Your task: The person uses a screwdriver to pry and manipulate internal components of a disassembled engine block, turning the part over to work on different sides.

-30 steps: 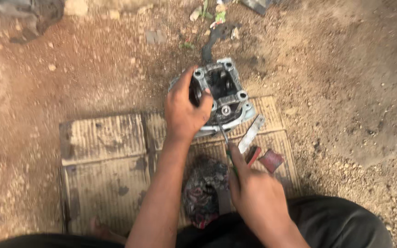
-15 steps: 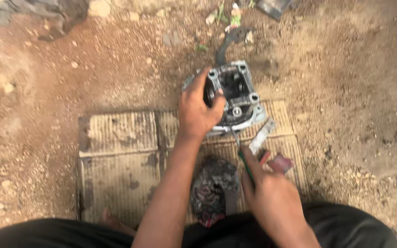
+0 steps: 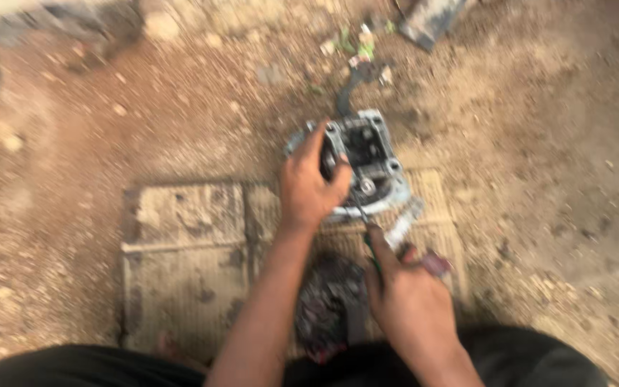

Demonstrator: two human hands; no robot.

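Fingers of the left hand [image 3: 309,188]: curled over the near left edge of a grey metal engine part [image 3: 367,161], thumb and fingertips gripping its rim. Fingers of the right hand [image 3: 410,304]: closed around the handle of a thin screwdriver [image 3: 364,218], forefinger stretched along the shaft; the tip points up at the lower edge of the engine part, at or just beside a small round fitting; the blur hides whether it touches.

Engine part: centre of the frame, slightly above the middle; boxy, open on top, with a dark hollow and bolt holes at the corners. It sits on the upper edge of a ridged, dirty mat [image 3: 188,265], which fills the lower middle of the frame.

Dark, greasy rag [image 3: 327,301]: on the mat, between the two forearms, just left of the right hand.
Small flat metal piece [image 3: 404,228]: just above the right hand, at the lower right of the engine part.
Surround: bare brown soil [image 3: 539,143] with small stones; scattered debris at the upper edge.
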